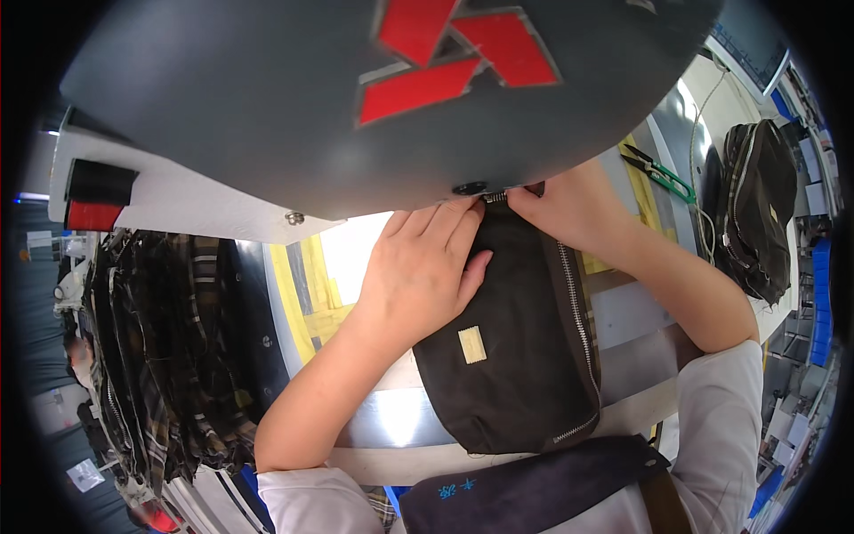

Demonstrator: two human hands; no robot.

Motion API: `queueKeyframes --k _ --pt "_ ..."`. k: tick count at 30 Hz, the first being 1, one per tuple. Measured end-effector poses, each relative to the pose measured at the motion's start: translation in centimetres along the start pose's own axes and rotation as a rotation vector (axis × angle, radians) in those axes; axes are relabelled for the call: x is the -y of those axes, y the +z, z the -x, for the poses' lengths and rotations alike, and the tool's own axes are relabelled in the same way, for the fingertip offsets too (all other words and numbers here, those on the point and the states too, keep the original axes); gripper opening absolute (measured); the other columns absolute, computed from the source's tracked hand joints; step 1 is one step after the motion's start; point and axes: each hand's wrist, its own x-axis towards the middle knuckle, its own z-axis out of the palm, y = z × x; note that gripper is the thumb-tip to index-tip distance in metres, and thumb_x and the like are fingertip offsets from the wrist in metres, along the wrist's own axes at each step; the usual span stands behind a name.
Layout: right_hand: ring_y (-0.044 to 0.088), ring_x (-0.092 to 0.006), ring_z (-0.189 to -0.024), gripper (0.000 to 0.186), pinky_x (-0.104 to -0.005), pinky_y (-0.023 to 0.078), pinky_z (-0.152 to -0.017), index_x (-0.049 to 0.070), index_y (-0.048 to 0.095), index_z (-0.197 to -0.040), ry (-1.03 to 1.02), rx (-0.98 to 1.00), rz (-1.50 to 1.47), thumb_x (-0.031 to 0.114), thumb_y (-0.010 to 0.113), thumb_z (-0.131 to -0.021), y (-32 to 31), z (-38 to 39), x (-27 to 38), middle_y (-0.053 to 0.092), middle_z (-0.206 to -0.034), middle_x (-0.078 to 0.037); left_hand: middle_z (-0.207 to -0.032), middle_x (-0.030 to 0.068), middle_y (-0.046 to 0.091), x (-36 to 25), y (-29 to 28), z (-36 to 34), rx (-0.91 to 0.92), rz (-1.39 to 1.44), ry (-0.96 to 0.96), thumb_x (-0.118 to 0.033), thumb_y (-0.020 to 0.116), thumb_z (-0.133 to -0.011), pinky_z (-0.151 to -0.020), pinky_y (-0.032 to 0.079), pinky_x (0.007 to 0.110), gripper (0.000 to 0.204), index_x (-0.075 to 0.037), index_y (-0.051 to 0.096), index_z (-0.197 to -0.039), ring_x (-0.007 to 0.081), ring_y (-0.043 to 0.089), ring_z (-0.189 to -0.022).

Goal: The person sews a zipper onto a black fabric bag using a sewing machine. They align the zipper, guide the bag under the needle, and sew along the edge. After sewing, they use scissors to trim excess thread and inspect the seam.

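Observation:
A dark brown zippered pouch (507, 347) with a small pale label lies lengthwise on the work surface, its top end under a grey machine housing (267, 89) with a red emblem. My left hand (418, 267) rests on the pouch's upper left part, fingers extended toward the zipper end and thumb on the fabric; its fingertips are partly hidden near the housing. My right hand (569, 209) pinches the pouch's top end by the zipper, at the housing's lower edge. What lies under the housing is mostly hidden.
A pile of dark plaid-lined pieces (169, 356) is at left. Green-handled snips (658, 172) lie at upper right, beside a pale cord. Another dark pouch (756, 205) is at far right, below a screen (747, 49). Yellow tape (298, 294) marks the work surface (391, 414).

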Motion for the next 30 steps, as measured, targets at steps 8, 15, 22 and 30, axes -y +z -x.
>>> queueKeyframes --k 8,15,22,30 --pt "0.057 -0.0200 -0.061 0.012 -0.0353 0.044 -0.057 0.007 0.061 -0.086 -0.016 0.020 -0.028 0.008 0.061 -0.074 0.1 -0.4 -0.4 0.057 -0.067 -0.004 -0.117 0.0092 0.060 -0.3 -0.1 -0.2 0.001 -0.009 -0.032 -0.012 0.072 -0.071 -0.088 0.046 0.039 0.039 -0.001 0.060 -0.107 0.0284 0.059 -0.103" --pt "0.055 -0.0181 -0.061 0.009 -0.0336 0.043 -0.056 0.007 0.063 -0.083 -0.031 0.013 -0.059 0.008 0.061 -0.074 0.1 -0.4 -0.7 0.056 -0.068 -0.004 -0.117 0.0092 0.060 -0.4 -0.1 -0.2 -0.002 -0.003 -0.043 -0.011 0.072 -0.071 -0.088 0.046 0.039 0.038 -0.001 0.060 -0.106 0.0285 0.059 -0.104" --pt "0.057 -0.0215 -0.065 0.009 -0.0359 0.046 -0.058 0.008 0.064 -0.081 -0.224 -0.043 0.017 0.002 0.060 -0.075 0.2 0.1 -1.0 0.056 -0.076 -0.004 -0.118 0.0089 0.061 -0.4 -0.1 -0.2 -0.001 -0.015 -0.048 -0.013 0.072 -0.072 -0.089 0.046 0.039 0.040 -0.001 0.059 -0.108 0.0283 0.059 -0.105" --pt "0.058 -0.0223 -0.079 0.008 -0.0372 0.050 -0.061 0.010 0.063 -0.076 -0.530 -0.165 0.306 0.004 0.065 -0.072 0.4 0.5 -1.1 0.054 -0.083 -0.003 -0.120 0.0097 0.060 -0.4 -0.2 -0.1 0.013 0.021 -0.066 -0.012 0.072 -0.072 -0.092 0.045 0.039 0.041 -0.001 0.061 -0.109 0.0287 0.059 -0.109"
